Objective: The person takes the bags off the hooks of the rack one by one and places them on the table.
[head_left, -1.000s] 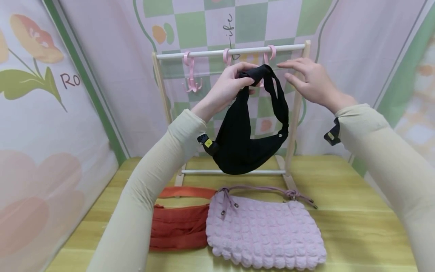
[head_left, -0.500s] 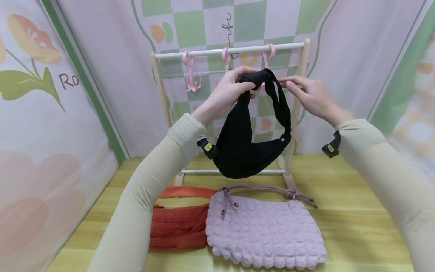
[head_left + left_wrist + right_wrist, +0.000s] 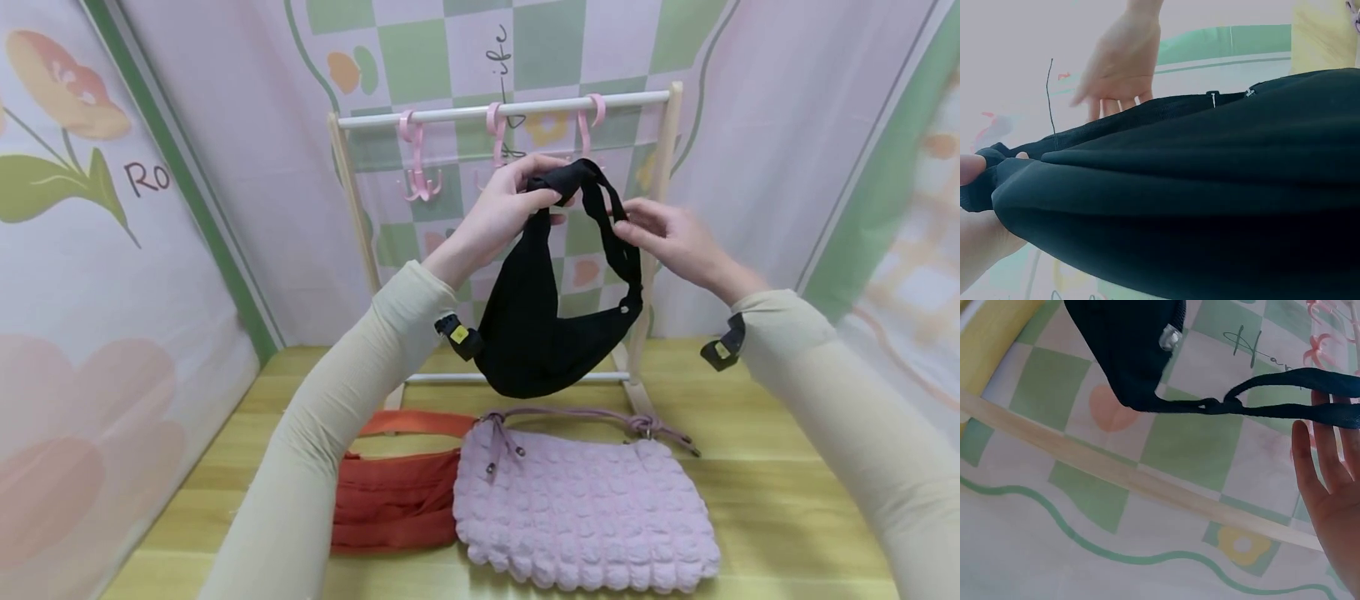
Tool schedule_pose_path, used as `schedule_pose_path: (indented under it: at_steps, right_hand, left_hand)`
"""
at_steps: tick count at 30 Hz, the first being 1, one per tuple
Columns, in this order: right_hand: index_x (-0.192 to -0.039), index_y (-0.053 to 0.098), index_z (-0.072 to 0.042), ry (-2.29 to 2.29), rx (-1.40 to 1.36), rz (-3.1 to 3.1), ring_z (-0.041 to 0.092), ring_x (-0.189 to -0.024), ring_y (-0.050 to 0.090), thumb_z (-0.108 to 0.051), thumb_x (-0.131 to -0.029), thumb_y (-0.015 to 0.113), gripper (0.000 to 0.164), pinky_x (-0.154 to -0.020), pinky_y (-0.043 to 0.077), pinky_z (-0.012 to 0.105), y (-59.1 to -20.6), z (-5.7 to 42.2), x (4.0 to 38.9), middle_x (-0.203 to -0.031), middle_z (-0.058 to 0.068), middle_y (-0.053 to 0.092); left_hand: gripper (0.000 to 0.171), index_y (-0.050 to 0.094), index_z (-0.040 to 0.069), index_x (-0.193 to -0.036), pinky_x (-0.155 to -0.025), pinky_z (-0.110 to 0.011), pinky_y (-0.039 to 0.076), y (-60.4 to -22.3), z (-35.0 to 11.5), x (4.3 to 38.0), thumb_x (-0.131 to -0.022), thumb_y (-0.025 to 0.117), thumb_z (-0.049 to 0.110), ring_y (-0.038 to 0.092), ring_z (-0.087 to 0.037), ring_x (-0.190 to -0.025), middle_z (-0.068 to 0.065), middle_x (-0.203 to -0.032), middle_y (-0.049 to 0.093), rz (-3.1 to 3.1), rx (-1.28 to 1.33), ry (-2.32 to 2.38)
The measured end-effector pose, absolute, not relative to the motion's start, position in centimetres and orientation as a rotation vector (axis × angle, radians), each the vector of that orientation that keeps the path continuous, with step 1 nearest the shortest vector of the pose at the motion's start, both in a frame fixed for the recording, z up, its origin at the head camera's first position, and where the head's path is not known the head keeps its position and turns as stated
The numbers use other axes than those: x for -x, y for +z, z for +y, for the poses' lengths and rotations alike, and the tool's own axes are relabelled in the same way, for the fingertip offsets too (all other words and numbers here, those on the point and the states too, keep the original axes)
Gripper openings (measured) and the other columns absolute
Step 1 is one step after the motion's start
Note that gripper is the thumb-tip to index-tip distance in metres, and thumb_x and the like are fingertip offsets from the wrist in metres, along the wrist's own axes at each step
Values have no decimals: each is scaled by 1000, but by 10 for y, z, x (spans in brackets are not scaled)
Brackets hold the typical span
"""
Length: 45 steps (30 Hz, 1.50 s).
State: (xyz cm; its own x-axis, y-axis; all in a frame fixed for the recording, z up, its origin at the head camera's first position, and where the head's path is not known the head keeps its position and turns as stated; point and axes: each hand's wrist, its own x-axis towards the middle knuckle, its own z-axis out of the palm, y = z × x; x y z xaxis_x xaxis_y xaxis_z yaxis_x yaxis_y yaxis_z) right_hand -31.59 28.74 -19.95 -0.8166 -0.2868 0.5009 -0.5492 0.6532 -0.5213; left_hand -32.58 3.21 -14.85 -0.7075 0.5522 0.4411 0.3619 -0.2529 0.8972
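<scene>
A black shoulder bag (image 3: 525,333) hangs in the air in front of the rack, its knotted strap forming a loop on the right. My left hand (image 3: 502,204) grips the top of the strap, thumb in front and fingers behind. At the loop's right side is my right hand (image 3: 675,237), its fingertips at the strap. In the right wrist view, straight fingers of the right hand (image 3: 1335,475) reach behind the doubled strap (image 3: 1297,412). The left wrist view is mostly filled by the bag's black cloth (image 3: 1179,169), with the right hand (image 3: 1125,62) beyond it.
Behind the bag stands a wooden rack with a white top bar (image 3: 457,114) carrying pink hooks (image 3: 420,162). On the wooden table (image 3: 780,500) lie a red-orange bag (image 3: 397,500) and a pink puffy bag (image 3: 585,508), side by side. Patterned cloth walls (image 3: 202,167) enclose the table.
My right hand has come down and inward from beside the hooks to the right side of the strap. The black bag, still in my left hand, has sunk slightly.
</scene>
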Motion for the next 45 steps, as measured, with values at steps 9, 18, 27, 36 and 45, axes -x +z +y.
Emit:
schedule_pose_path:
  at_steps: [9, 18, 27, 36, 45]
  right_hand:
    - [-128, 58, -16, 947, -676, -2547, -6, -86, 62, -22, -86, 70, 44, -71, 47, 10, -221, 284, 319, -113, 8, 68]
    - [-109, 65, -1, 1104, -788, -2448, 7, -74, 67, -9, -92, 60, 19, -68, 50, 13, -235, 293, 317, -82, -1, 71]
    - [-105, 60, 7, 1268, -812, -2421, 12, -68, 67, -10, -96, 54, 20, -69, 53, 17, -240, 302, 312, -74, 2, 68]
    - [-103, 61, 3, 1362, -821, -2398, 10, -67, 66, -8, -96, 53, 15, -66, 56, 23, -241, 306, 307, -75, 3, 67]
    - [-102, 62, -3, 1367, -809, -2402, 14, -64, 64, -10, -97, 53, 13, -61, 56, 25, -240, 310, 301, -74, 6, 65]
  left_hand:
    - [33, 51, -4, -126, -84, -36, 55, -154, 29, 325, -94, 45, -8, 57, -25, -96, -14, -111, 53, 1820, -1121, 2115]
    - [34, 50, -4, -127, -86, -39, 54, -162, 26, 325, -94, 45, -8, 58, -24, -96, -14, -113, 52, 1786, -1113, 2138]
    - [33, 50, -5, -127, -85, -39, 55, -172, 24, 323, -94, 45, -8, 59, -24, -96, -16, -116, 50, 1765, -1095, 2161]
    - [32, 51, -5, -126, -84, -37, 55, -177, 23, 322, -94, 45, -7, 59, -22, -95, -14, -114, 54, 1729, -1087, 2185]
    - [34, 50, -6, -127, -83, -36, 55, -183, 23, 322, -94, 44, -9, 59, -22, -96, -14, -115, 53, 1714, -1074, 2206]
